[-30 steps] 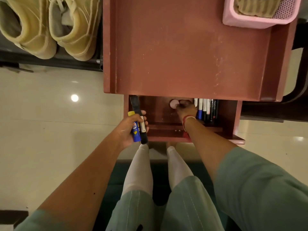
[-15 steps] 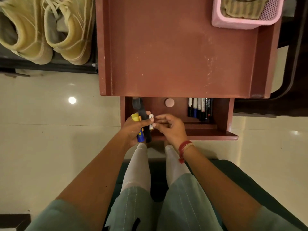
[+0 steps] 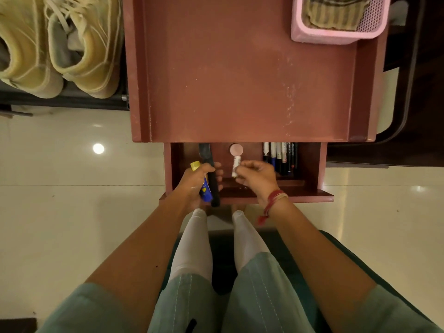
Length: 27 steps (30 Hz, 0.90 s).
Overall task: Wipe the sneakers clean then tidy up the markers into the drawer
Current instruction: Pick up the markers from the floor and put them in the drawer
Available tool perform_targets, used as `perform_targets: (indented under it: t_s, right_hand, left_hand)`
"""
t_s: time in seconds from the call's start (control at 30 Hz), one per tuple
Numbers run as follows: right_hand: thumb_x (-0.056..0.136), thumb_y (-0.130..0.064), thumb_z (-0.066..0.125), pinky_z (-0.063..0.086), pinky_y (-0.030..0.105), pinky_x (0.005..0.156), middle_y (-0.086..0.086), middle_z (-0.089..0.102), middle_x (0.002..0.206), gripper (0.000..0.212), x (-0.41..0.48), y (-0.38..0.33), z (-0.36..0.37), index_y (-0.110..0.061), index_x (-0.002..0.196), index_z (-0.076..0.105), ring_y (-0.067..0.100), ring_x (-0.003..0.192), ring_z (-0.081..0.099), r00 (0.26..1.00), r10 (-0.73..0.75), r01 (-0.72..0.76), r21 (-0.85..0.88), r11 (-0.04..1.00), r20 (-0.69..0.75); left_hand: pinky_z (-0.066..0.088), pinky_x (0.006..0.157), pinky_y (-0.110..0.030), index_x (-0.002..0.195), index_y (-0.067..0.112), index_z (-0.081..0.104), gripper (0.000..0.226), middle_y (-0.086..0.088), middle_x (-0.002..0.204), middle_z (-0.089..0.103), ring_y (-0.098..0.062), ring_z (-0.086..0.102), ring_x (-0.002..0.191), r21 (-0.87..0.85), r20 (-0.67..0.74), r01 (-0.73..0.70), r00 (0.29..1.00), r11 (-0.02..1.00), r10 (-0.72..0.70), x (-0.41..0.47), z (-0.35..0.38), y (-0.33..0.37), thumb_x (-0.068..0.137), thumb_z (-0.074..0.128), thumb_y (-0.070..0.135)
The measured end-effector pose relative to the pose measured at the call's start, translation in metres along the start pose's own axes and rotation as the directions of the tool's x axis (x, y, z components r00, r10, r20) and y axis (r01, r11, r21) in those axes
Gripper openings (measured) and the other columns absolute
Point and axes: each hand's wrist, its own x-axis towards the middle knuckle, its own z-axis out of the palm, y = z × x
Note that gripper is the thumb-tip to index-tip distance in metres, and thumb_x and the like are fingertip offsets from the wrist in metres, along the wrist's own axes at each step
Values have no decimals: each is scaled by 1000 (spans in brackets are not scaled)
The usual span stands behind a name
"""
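Right hand (image 3: 258, 177) pinches a short white marker (image 3: 235, 167) between thumb and fingertips, other fingers curled, holding it over the open drawer (image 3: 311, 164). Left hand (image 3: 198, 182) is wrapped around two markers at once: a blue marker (image 3: 207, 189) with a yellow cap and a long black marker (image 3: 206, 153), both pointing into the drawer's left part. White marker's far end sits just below a round pinkish disc (image 3: 236, 149) at the drawer's back; can't tell if they touch. Row of markers (image 3: 280, 156) lies side by side in the drawer's right part, just beside the right hand. Red thread band (image 3: 274, 200) on the right wrist. Drawer sticks out under the reddish table top (image 3: 240, 68). Pink basket (image 3: 331, 36) with a striped cloth (image 3: 334, 13) sits on the table's far right corner. Sneakers (image 3: 79, 44), pale yellow, stand as a pair on a dark rack left of the table.
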Motion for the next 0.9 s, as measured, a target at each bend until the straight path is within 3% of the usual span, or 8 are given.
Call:
perform_targets:
  t_s: [0.13, 0.23, 0.33, 0.53, 0.6, 0.7, 0.77, 0.9]
  right_hand:
    - [72, -12, 74, 49, 24, 75, 6, 68, 87, 11, 48, -5, -28, -11, 79, 65, 19, 81, 63, 950, -135, 21, -374, 927, -283]
    - [74, -18, 71, 39, 20, 70, 12, 69, 97, 22, 73, -1, -30, -4, 91, 68, 26, 90, 64, 930, -273, 52, -647, 761, -246]
    - [78, -19, 65, 40, 25, 68, 17, 69, 94, 20, 89, 0, -26, -2, 89, 66, 32, 91, 64, 912, -349, 62, -765, 641, -218]
    - [82, -7, 59, 44, 28, 76, 16, 69, 99, 12, 94, 3, -31, -1, 89, 67, 32, 96, 63, 858, -393, 77, -673, 736, -331]
    - [80, -11, 67, 47, 28, 80, 13, 71, 93, 6, 81, 0, -30, -6, 84, 69, 28, 90, 65, 889, -339, 141, -519, 843, -309]
    - [80, -12, 72, 55, 27, 76, 5, 67, 90, 10, 39, 0, -20, -17, 86, 65, 17, 81, 64, 994, -108, 111, -155, 982, 31]
    - [80, -12, 72, 55, 25, 73, 1, 66, 89, 16, 19, 8, -13, -15, 94, 64, 14, 84, 63, 973, -70, 106, -158, 982, 218]
    - [75, -7, 75, 53, 22, 66, -1, 65, 83, 23, 13, 17, -5, -13, 93, 63, 13, 80, 63, 980, -72, 104, -166, 981, 186]
  left_hand:
    - [55, 65, -31, 105, 10, 64, 21, -9, 97, 68, -20, 66, 86, -16, -72, 18, 997, 1000, -20, 12, -2, -8, 92, 49, 3]
    - [57, 71, -36, 107, 10, 63, 20, -10, 99, 69, -22, 68, 89, 25, -102, 7, 995, 1000, -4, 24, -2, -8, 91, 53, 3]
    - [53, 87, -42, 97, 13, 64, 16, -7, 97, 69, -24, 66, 92, 119, -110, -14, 994, 993, 28, 32, 3, -5, 88, 60, 1]
    - [54, 69, -30, 86, 14, 62, 15, -1, 82, 67, -15, 64, 77, 127, -51, -58, 997, 990, 65, 39, 14, 4, 84, 64, -1]
    - [54, 68, -29, 85, 13, 63, 13, -1, 82, 67, -15, 64, 77, 164, -49, -63, 996, 984, 72, 38, 17, 8, 83, 66, 1]
    - [55, 68, -29, 86, 12, 63, 11, -2, 82, 66, -14, 63, 74, 184, -51, -73, 995, 980, 84, 35, 20, 11, 83, 68, 2]
    - [56, 64, -27, 87, 12, 63, 13, -3, 83, 66, -15, 64, 74, 169, -40, -86, 995, 982, 94, 34, 20, 11, 81, 69, 2]
    - [57, 63, -26, 96, 9, 64, 18, -4, 86, 66, -17, 65, 78, 172, -14, -86, 996, 981, 90, 35, 20, 5, 81, 69, 2]
